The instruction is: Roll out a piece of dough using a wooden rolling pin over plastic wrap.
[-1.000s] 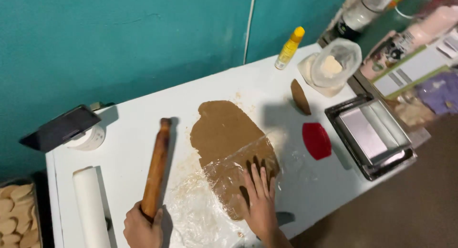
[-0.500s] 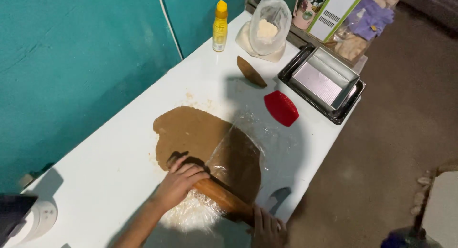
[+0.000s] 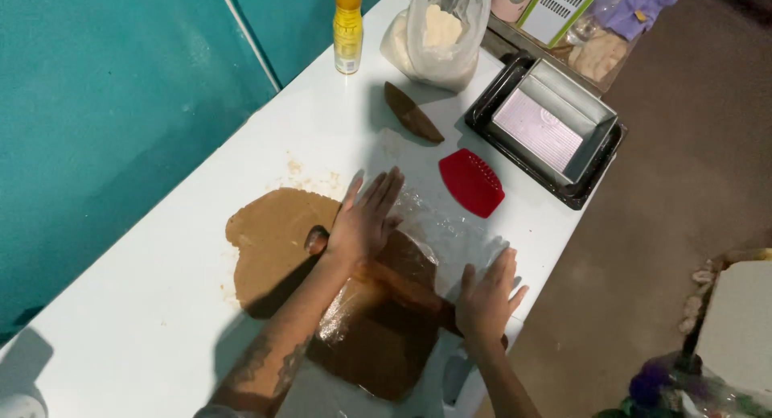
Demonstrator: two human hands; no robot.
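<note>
i keep both flat, open palms, left hand [image 3: 366, 221] and right hand [image 3: 485, 301], pressing evenly on the wooden rolling pin [image 3: 394, 280], probably over plastic film, mid-frame on the brown dough sheet [image 3: 277, 241].

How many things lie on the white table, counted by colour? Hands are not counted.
Brown: 3 - rolled dough, rolling pin, dough scrap
Red: 1 - scraper
Yellow: 1 - bottle
Clear: 1 - flour bag
Dark: 1 - baking tray
Total: 7

Head camera looks steeply down, close over table [image 3: 161, 305].

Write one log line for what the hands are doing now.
left hand: flat on rolling pin | right hand: same | dough: under pin
</note>
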